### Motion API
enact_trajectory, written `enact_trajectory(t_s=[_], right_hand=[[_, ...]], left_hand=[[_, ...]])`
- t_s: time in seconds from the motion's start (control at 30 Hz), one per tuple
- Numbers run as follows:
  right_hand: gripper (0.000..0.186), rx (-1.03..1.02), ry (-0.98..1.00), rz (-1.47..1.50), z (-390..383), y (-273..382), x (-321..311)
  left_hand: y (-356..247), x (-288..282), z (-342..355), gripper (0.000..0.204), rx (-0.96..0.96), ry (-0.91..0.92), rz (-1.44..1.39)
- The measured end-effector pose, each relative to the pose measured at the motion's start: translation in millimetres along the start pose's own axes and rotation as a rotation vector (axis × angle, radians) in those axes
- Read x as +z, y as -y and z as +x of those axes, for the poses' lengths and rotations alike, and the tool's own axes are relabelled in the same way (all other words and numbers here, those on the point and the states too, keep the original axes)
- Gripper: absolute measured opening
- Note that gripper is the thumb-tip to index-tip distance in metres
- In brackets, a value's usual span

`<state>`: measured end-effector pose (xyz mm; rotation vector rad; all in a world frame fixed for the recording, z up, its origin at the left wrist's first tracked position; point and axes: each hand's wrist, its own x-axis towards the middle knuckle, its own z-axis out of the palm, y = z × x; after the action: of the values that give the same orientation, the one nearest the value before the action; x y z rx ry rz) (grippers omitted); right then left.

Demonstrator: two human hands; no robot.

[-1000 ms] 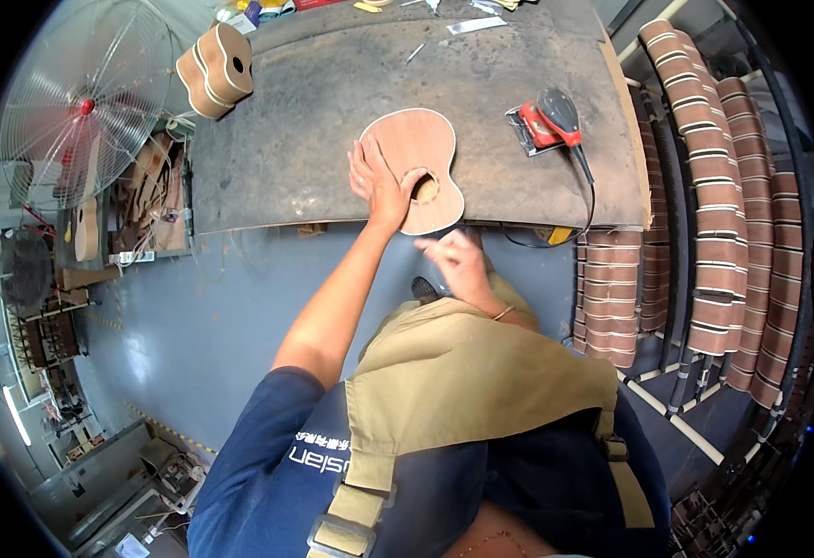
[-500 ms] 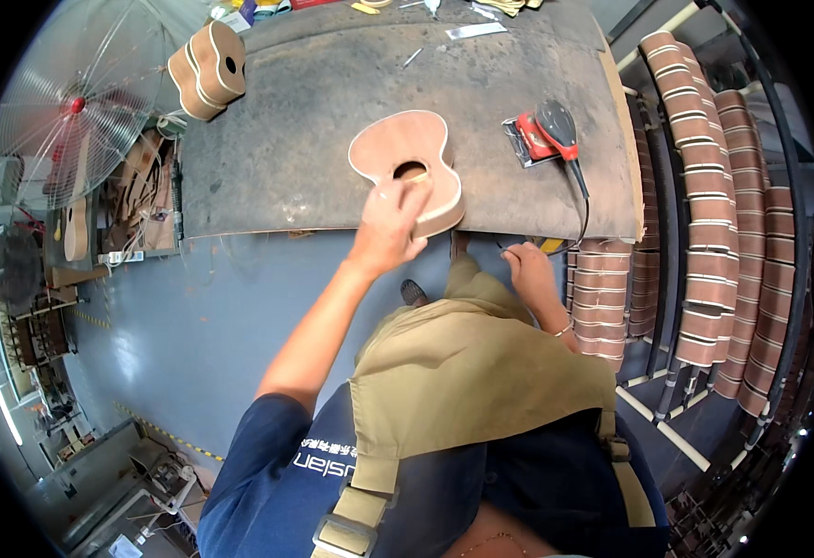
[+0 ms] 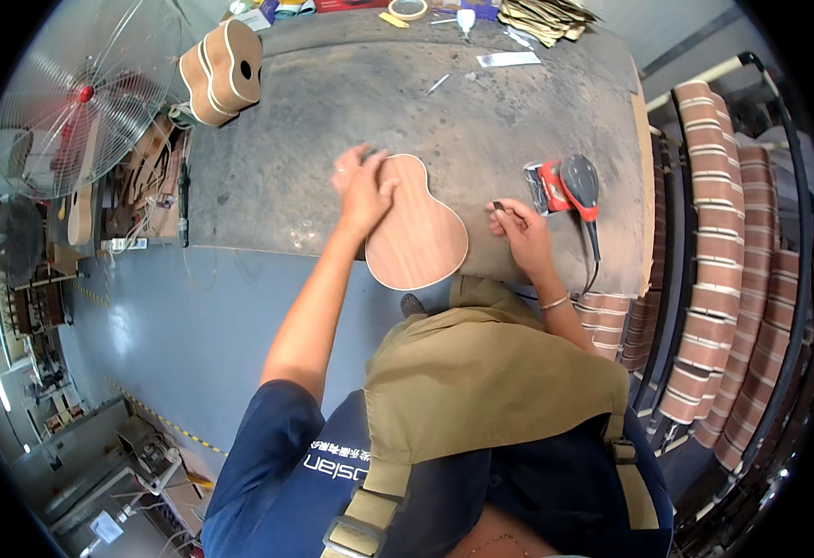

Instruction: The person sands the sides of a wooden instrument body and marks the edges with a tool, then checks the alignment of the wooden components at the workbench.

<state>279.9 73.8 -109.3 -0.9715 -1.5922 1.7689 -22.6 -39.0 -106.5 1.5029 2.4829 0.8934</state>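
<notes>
A ukulele body (image 3: 416, 228) of bare wood with pale edging lies near the bench's front edge, its plain face without a sound hole upward. My left hand (image 3: 362, 193) is at its upper left edge, fingers apart and partly blurred, the thumb over the wood. To the right of the body, my right hand (image 3: 522, 231) pinches a small dark piece (image 3: 498, 205) too small to name. Beyond that hand, a red and black electric sander (image 3: 565, 186) rests on the bench, its cord running down toward the front edge.
A second ukulele body (image 3: 224, 74) stands at the bench's (image 3: 332, 102) far left. A pen-like stick (image 3: 438, 84), a white strip (image 3: 509, 59) and a stack of sandpaper sheets (image 3: 544, 19) lie farther back. A large fan (image 3: 86, 94) is left; racks of curved wooden sides (image 3: 704, 251) stand right.
The ukulele body has been turned over, from sound hole up to plain face up. My left hand has moved to its upper left edge. My right hand has come up over the bench.
</notes>
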Motion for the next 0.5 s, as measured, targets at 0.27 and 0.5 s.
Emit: enact_trajectory(t_s=[0.27, 0.5], right_hand=[[0.023, -0.346, 0.458, -0.332, 167.1, -12.9, 72.3], [0.023, -0.329, 0.769, -0.409, 208.9, -11.8, 97.6]], left_hand=[[-25.0, 25.4, -6.0, 0.034, -0.099, -0.076, 0.107], [-26.0, 23.9, -3.9, 0.032, -0.154, -0.077, 0.115]])
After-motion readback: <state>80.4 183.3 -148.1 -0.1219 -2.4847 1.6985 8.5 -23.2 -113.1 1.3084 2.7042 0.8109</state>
